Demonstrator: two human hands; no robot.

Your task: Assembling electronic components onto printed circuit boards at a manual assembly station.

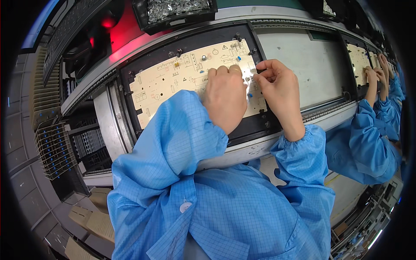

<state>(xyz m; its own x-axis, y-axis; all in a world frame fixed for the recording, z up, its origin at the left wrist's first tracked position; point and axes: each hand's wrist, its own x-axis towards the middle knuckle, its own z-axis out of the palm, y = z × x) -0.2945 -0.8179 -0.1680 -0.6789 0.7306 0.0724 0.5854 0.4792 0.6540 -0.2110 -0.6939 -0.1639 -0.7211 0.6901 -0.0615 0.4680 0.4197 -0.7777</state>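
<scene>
We are seeing a black bin [178, 24] holding silvery pieces [175, 9], a red light [108, 22] glowing to its left, cardboard boxes [100, 221] at lower left and a blue-clad co-worker [366, 149] at right.

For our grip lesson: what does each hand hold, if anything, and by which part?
Cannot be told: the left hand is over the circuit board, the right hand near its right edge; any held component would be hidden.

A loose blue smock [255, 208] (finely gridded with darker lines) has a round white button [185, 207], baggy sleeves [158, 141] and a gathered right cuff [314, 135].
</scene>
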